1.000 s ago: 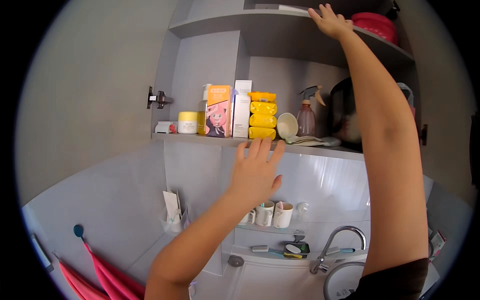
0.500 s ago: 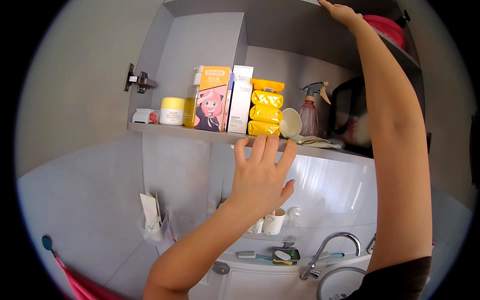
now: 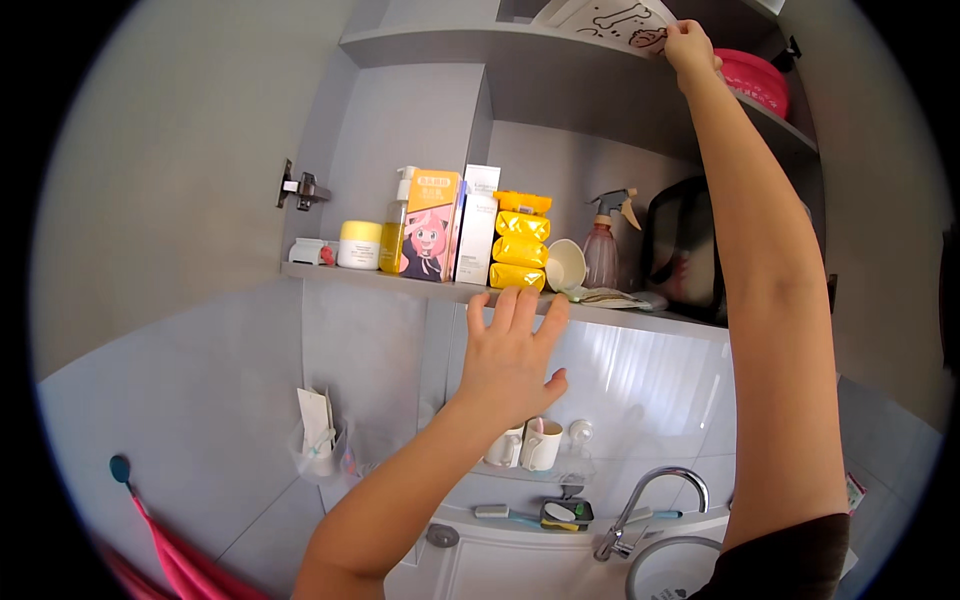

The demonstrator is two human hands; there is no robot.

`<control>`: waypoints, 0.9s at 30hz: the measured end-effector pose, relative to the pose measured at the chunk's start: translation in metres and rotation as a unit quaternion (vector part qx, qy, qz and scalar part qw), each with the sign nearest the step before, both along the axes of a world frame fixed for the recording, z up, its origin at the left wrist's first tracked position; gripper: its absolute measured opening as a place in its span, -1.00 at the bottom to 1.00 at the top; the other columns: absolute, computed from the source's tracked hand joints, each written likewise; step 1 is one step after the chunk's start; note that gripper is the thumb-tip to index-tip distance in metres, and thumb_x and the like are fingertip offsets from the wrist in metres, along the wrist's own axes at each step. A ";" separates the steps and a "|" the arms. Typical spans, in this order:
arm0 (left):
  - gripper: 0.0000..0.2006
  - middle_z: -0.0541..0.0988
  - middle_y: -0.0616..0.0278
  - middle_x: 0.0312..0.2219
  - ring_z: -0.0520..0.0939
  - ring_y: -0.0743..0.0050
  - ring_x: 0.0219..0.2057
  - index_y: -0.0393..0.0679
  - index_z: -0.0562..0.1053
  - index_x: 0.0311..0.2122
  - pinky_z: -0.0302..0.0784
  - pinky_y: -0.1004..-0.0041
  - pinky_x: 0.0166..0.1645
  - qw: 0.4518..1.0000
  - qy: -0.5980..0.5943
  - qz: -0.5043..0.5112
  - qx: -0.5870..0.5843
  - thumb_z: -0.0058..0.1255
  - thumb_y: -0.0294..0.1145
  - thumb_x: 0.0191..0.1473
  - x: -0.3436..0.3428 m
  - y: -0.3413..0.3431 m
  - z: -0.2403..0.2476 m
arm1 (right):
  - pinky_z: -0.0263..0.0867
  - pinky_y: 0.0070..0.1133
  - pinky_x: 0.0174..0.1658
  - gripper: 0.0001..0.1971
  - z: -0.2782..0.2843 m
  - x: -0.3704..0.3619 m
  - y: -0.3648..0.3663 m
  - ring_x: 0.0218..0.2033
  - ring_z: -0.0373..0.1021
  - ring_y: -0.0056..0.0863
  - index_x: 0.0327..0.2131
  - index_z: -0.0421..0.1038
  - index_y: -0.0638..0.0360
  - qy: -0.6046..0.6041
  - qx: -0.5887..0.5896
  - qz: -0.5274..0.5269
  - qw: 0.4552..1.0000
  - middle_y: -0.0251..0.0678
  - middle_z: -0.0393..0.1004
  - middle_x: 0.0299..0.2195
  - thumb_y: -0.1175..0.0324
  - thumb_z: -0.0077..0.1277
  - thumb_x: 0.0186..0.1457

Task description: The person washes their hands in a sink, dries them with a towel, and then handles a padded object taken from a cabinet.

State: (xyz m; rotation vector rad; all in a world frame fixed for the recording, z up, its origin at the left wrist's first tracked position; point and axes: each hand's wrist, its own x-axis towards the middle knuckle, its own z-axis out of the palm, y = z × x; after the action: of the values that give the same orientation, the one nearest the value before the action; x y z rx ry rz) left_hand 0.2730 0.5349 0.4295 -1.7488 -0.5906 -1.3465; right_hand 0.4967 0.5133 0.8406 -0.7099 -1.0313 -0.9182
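Observation:
Up on the higher shelf [image 3: 430, 45], my right hand [image 3: 692, 55] is closed on the corner of a flat white packet [image 3: 605, 18] with black line drawings of bones. The packet reaches out past the shelf edge, and its upper part is cut off by the picture's top. Beside that hand sits a pink round container [image 3: 752, 82]. My left hand [image 3: 508, 365] has its fingers spread, with the tips at the front edge of the lower shelf [image 3: 400, 280]. Just above those fingertips is a stack of several yellow wrapped packs [image 3: 520, 250].
Along the lower shelf stand a yellow-lidded jar [image 3: 359, 247], a pump bottle [image 3: 395, 225], an orange box [image 3: 430, 225], white boxes [image 3: 478, 240], a tilted cup [image 3: 566, 264], a spray bottle [image 3: 601, 250] and a black bag [image 3: 685, 250]. Below are a faucet [image 3: 640, 500], a basin [image 3: 665, 565] and mugs [image 3: 541, 445].
The white packet has come into view at the upper shelf, gripped by my right hand. The view has tilted up a little. My left hand keeps its place at the lower shelf edge.

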 end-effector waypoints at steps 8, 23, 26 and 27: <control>-0.27 0.35 0.04 -0.13 0.31 0.14 -0.03 -0.12 0.31 0.01 0.10 0.05 0.07 0.998 0.002 0.021 -0.052 0.27 -0.09 -0.34 -0.001 -0.012 0.003 | -0.21 -0.25 0.26 -0.49 -0.034 -0.001 -0.043 0.19 0.01 0.07 -0.03 0.37 0.01 -0.076 0.086 0.133 0.984 -0.20 0.34 0.08 0.11 0.09 -0.11; -0.24 0.35 0.02 -0.12 0.30 0.12 0.00 -0.17 0.30 0.02 0.09 0.09 0.10 0.994 0.005 0.054 -0.094 0.28 -0.08 -0.34 0.010 -0.030 0.009 | 0.41 -0.36 -0.24 -0.60 -0.031 0.049 -0.050 -0.16 0.41 -0.36 -0.12 0.19 0.21 -0.159 0.054 0.477 0.862 -0.21 0.42 -0.17 0.35 0.17 0.05; -0.21 0.34 0.00 -0.10 0.30 0.08 0.02 -0.17 0.29 0.04 0.09 0.09 0.13 0.992 0.018 0.053 -0.109 0.30 -0.08 -0.35 0.003 -0.034 0.007 | 0.42 -0.28 -0.21 -0.57 -0.051 0.035 -0.062 -0.11 0.39 -0.33 -0.08 0.18 0.19 -0.125 0.056 0.528 0.838 -0.21 0.40 -0.13 0.34 0.17 0.05; -0.21 0.34 0.00 -0.10 0.30 0.08 0.02 -0.17 0.29 0.04 0.09 0.09 0.13 0.992 0.021 0.054 -0.108 0.30 -0.08 -0.35 0.003 -0.036 0.008 | 0.42 -0.28 -0.21 -0.57 -0.054 0.036 -0.066 -0.11 0.39 -0.33 -0.08 0.18 0.19 -0.123 0.058 0.528 0.838 -0.21 0.40 -0.13 0.34 0.17 0.05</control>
State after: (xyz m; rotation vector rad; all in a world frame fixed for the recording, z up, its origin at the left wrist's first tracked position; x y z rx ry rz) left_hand 0.2762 0.4992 0.4374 -1.8837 -0.8213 -1.2052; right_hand 0.5330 0.4476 0.7863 0.1512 -1.3465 -0.0792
